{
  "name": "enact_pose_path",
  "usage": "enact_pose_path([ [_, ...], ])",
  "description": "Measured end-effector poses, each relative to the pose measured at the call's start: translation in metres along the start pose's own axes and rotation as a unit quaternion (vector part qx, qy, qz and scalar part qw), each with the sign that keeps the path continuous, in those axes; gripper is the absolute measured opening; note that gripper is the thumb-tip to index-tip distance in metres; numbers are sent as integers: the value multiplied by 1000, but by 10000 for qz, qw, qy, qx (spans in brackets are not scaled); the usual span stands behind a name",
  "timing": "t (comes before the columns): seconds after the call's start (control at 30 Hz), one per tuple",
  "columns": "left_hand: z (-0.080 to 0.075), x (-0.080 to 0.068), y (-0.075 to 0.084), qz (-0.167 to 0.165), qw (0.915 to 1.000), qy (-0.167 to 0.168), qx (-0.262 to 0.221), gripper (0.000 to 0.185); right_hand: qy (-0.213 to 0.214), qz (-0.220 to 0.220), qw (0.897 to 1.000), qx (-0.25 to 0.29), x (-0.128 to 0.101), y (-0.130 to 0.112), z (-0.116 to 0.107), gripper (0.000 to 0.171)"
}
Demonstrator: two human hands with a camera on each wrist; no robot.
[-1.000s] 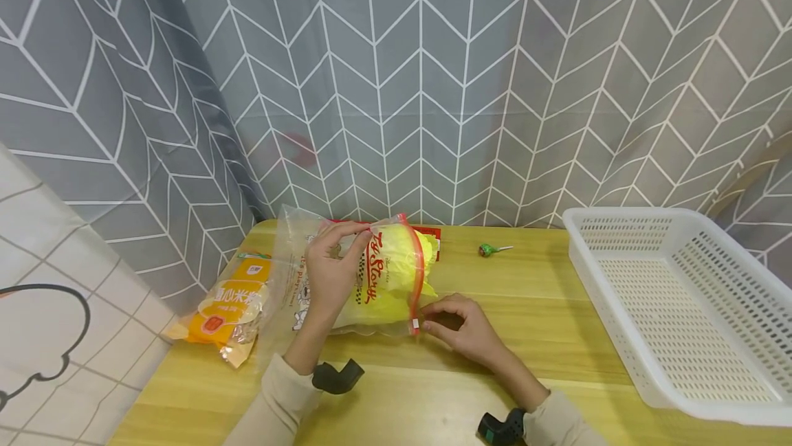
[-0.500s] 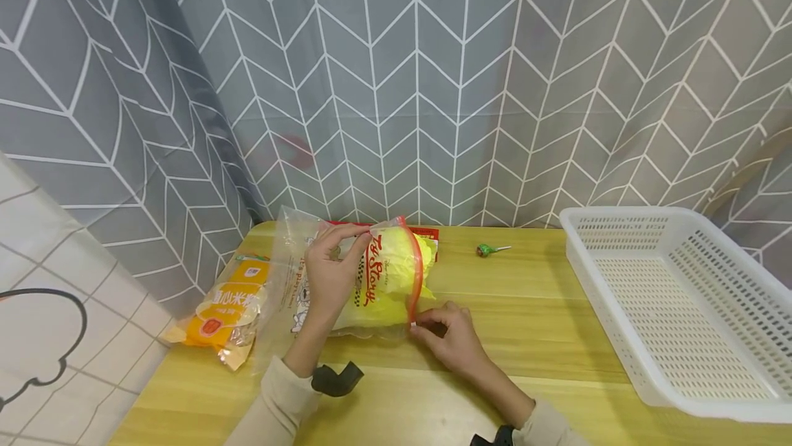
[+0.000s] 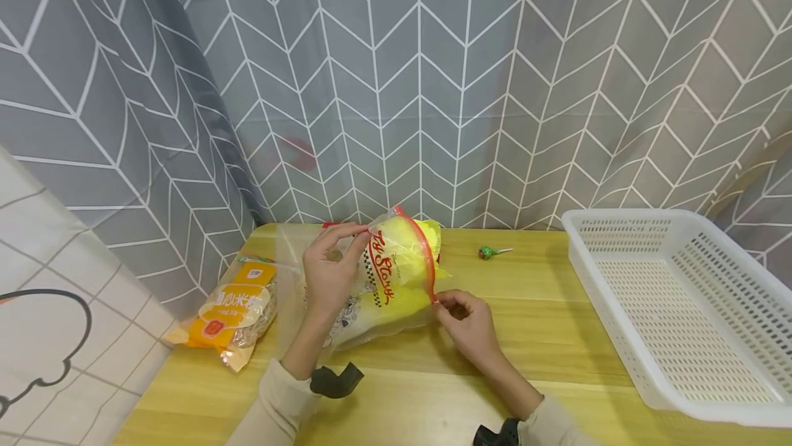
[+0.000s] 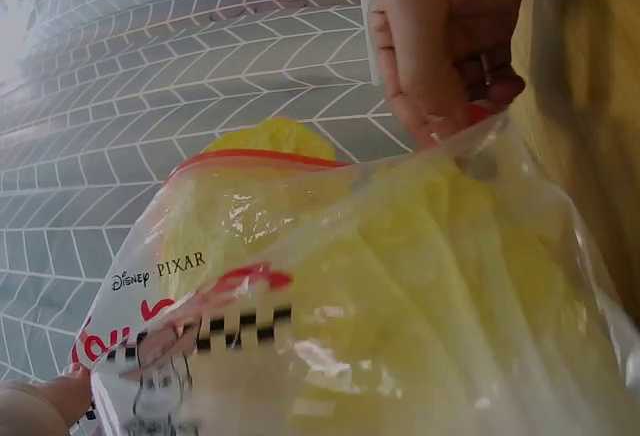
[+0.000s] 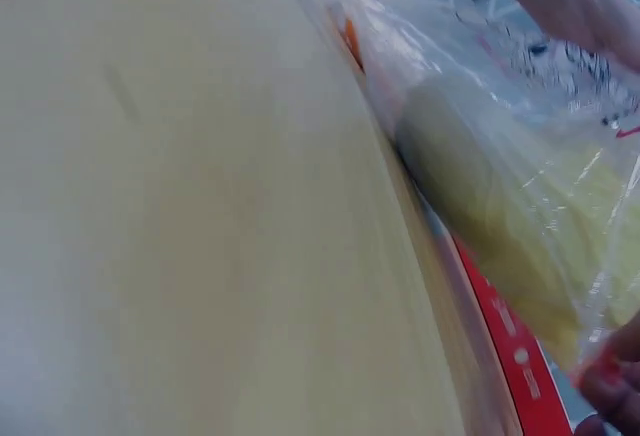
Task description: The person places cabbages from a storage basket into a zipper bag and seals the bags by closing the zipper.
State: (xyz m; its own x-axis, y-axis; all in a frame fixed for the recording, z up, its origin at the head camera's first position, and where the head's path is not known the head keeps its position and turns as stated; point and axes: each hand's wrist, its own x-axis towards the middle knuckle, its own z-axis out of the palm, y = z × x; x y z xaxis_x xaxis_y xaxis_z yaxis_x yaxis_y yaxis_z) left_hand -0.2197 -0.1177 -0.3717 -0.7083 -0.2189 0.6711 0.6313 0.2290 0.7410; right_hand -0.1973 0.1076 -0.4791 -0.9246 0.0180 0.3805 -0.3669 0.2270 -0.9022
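Observation:
A clear zip bag (image 3: 377,281) with a red seal strip and cartoon print holds a yellow packet (image 3: 405,264). It stands tilted on the wooden table (image 3: 557,336). My left hand (image 3: 331,271) pinches the bag's top corner near the seal. My right hand (image 3: 467,322) pinches the lower end of the red strip. In the left wrist view the bag (image 4: 350,306) fills the frame with the right hand (image 4: 440,46) gripping its corner. The right wrist view shows the bag (image 5: 520,186) lying along the table.
An orange snack packet (image 3: 232,308) lies at the table's left edge. A green lollipop (image 3: 489,251) rests near the curtain. A white perforated basket (image 3: 674,302) stands at the right. A red packet edge (image 3: 337,226) shows behind the bag.
My right hand rose from the table to the lower end of the red strip and now pinches it. The bag tipped up and shifted slightly right. The left hand kept its hold.

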Motion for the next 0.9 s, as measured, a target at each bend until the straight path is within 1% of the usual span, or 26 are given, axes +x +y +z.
enact_pose_path([
  [0.17, 1, 0, -1, -138, 9999, 23, -95, 10, 795, 0, 9968, 46, 15, -6, -10, 9],
  [0.23, 1, -1, 0, -265, 9996, -2, -119, 10, 1057, -141, 9943, 75, 19, -15, -15, 9],
  [0.33, 2, -1, 1, -415, 9991, -59, -115, 11, 1311, -426, 9904, 104, 25, -30, -23, 8],
  [0.4, 2, -1, 1, -520, 9985, -87, -125, 11, 1431, -625, 9876, 126, 29, -38, -29, 8],
  [0.47, 3, -2, 1, -640, 9978, -121, -126, 13, 1539, -736, 9851, 221, 33, -43, -34, 7],
  [0.53, 4, -3, 1, -761, 9968, -201, -105, 14, 1677, -712, 9826, 374, 37, -47, -41, 7],
  [0.67, 10, -7, 1, -989, 9940, -469, -62, 16, 1923, -455, 9777, 705, 43, -57, -57, 9],
  [0.8, 13, -10, 0, -1146, 9908, -721, -45, 16, 2025, -464, 9746, 838, 53, -50, -70, 12],
  [0.9, 12, -10, -2, -1203, 9893, -831, 12, 17, 1960, -711, 9737, 915, 59, -43, -74, 14],
])
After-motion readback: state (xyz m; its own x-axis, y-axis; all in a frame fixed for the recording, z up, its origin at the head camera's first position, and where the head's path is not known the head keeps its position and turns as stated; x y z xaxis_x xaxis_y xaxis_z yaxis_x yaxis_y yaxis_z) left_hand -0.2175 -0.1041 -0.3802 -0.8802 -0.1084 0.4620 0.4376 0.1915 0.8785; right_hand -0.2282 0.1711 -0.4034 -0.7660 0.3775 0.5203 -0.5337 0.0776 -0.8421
